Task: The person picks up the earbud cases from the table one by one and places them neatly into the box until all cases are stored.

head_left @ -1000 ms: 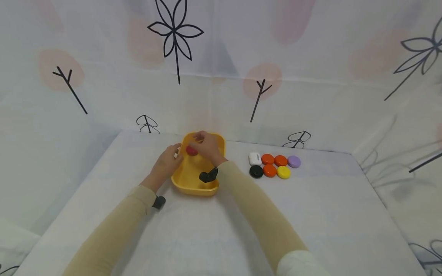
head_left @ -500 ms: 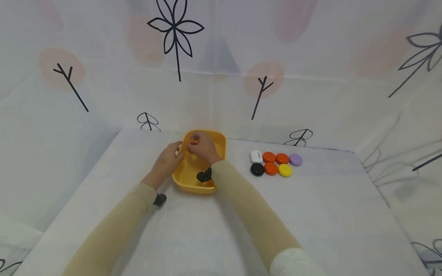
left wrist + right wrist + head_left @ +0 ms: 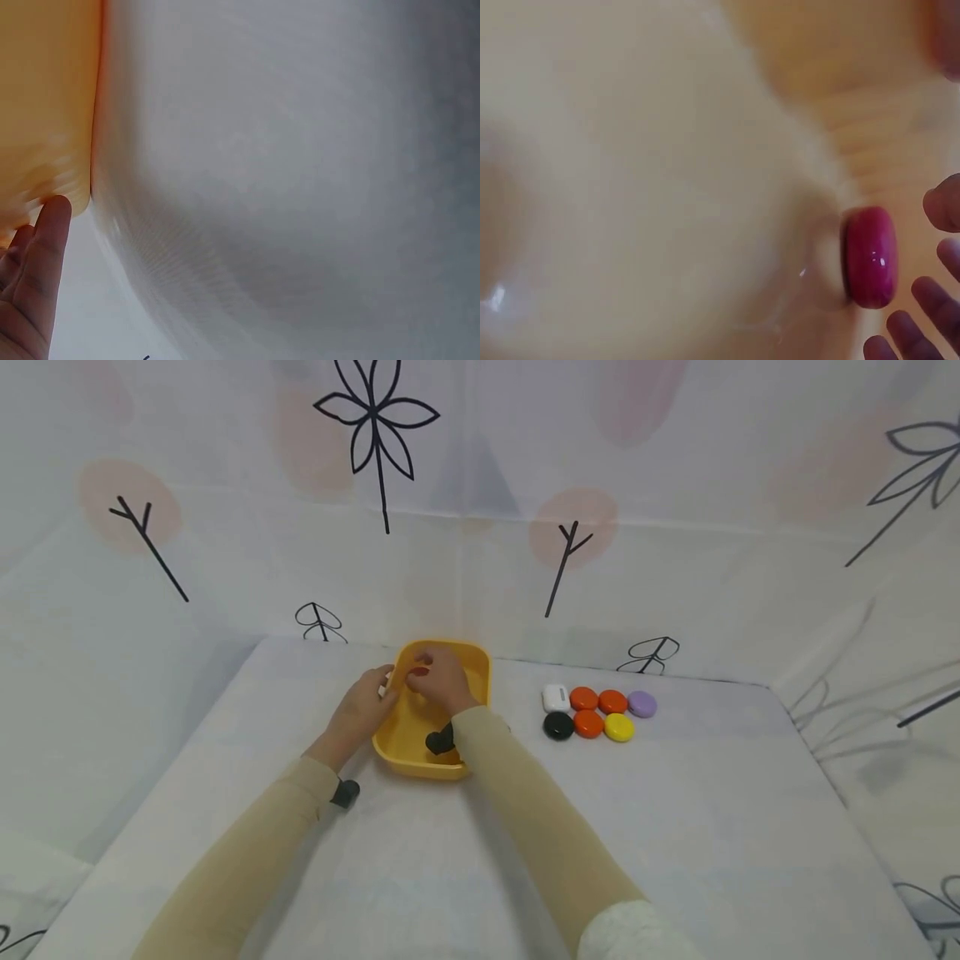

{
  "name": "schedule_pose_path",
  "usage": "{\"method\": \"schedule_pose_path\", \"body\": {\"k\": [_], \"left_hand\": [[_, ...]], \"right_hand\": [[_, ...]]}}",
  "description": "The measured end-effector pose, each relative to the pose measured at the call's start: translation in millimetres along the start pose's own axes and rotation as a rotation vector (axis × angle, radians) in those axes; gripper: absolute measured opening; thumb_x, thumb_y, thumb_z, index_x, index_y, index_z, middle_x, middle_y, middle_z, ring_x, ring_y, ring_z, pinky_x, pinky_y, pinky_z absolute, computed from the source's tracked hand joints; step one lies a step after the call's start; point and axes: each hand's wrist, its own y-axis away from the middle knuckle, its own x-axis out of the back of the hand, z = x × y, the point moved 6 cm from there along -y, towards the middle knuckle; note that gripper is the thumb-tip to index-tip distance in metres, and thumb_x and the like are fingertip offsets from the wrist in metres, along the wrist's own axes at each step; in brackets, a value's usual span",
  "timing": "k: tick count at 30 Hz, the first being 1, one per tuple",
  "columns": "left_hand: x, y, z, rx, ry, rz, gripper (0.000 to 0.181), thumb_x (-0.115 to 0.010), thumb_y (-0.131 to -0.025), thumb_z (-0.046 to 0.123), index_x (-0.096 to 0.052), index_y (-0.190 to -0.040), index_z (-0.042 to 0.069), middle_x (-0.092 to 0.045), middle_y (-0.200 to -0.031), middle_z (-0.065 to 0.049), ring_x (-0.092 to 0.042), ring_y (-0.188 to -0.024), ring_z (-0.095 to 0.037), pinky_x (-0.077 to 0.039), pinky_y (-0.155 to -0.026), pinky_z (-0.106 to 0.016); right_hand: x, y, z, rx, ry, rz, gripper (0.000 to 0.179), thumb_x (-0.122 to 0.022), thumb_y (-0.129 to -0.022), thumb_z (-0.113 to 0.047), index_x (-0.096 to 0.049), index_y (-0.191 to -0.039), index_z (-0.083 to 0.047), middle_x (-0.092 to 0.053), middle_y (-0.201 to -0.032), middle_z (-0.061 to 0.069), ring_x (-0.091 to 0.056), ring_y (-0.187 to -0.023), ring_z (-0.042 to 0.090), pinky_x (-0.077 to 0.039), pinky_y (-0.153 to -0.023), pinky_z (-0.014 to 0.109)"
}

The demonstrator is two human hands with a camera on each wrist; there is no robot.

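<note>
A yellow tray (image 3: pixel 408 768) sits near the back of the table. My left hand (image 3: pixel 358 708) grips its left rim, and the left wrist view shows straight fingers (image 3: pixel 46 255) against the outer wall. Inside the tray, a glossy red round disc (image 3: pixel 871 257) lies toward the far left part. My right hand (image 3: pixel 444 681) reaches into the tray over this disc. In the right wrist view its fingertips (image 3: pixel 934 296) are spread beside the disc with a gap between. The head view shows only part of the disc, between thumb and fingers.
Right of the tray lie several round discs: orange-red (image 3: pixel 588 723), black (image 3: pixel 558 726), yellow (image 3: pixel 618 727) and purple (image 3: pixel 642 704). A white rounded-square piece (image 3: pixel 556 698) lies among them. A patterned cloth (image 3: pixel 457 568) rises behind the table.
My right hand has shifted slightly left, over the red disc, covering more of it. The left hand stays at the tray's rim. The head view has tilted a little.
</note>
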Motion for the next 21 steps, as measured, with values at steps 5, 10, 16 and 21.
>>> {"method": "schedule_pose_path", "body": {"k": [5, 10, 16, 21], "left_hand": [[0.7, 0.0, -0.3, -0.013, 0.019, 0.006, 0.054, -0.043, -0.086, 0.029, -0.032, -0.135, 0.009, -0.049, -0.115, -0.012, -0.049, -0.095, -0.022, -0.044, -0.086, -0.037], [-0.9, 0.4, -1.0, -0.003, 0.043, 0.000, 0.055, -0.043, -0.084, 0.028, -0.031, -0.135, 0.011, -0.048, -0.117, -0.012, -0.049, -0.094, -0.022, -0.043, -0.087, -0.037], [-1.6, -1.1, -2.1, 0.008, 0.025, -0.003, 0.055, -0.042, -0.085, 0.030, -0.031, -0.135, 0.011, -0.048, -0.117, -0.011, -0.049, -0.094, -0.022, -0.045, -0.085, -0.037], [-1.5, -0.5, -3.0, 0.012, 0.015, -0.002, 0.055, -0.042, -0.086, 0.031, -0.031, -0.135, 0.011, -0.048, -0.117, -0.011, -0.049, -0.096, -0.023, -0.044, -0.087, -0.038]], "right_hand": [[-5, -0.5, -2, 0.013, 0.047, -0.013, 0.032, -0.066, -0.069, -0.025, -0.063, -0.097, -0.009, -0.060, -0.099, 0.006, -0.050, -0.092, 0.017, -0.044, -0.084, 0.028], [-12, -0.1, 0, -0.003, 0.133, -0.025, 0.037, -0.066, -0.069, -0.029, -0.061, -0.101, -0.011, -0.055, -0.104, 0.007, -0.047, -0.092, 0.018, -0.044, -0.082, 0.027], [-10, 1.3, -2, -0.028, 0.172, -0.005, 0.034, -0.065, -0.070, -0.026, -0.062, -0.101, -0.012, -0.054, -0.101, 0.006, -0.047, -0.094, 0.020, -0.044, -0.081, 0.030], [-10, 1.4, 0, -0.058, 0.194, -0.006, 0.034, -0.064, -0.070, -0.027, -0.061, -0.102, -0.014, -0.052, -0.099, 0.005, -0.047, -0.093, 0.021, -0.044, -0.080, 0.031]]}}
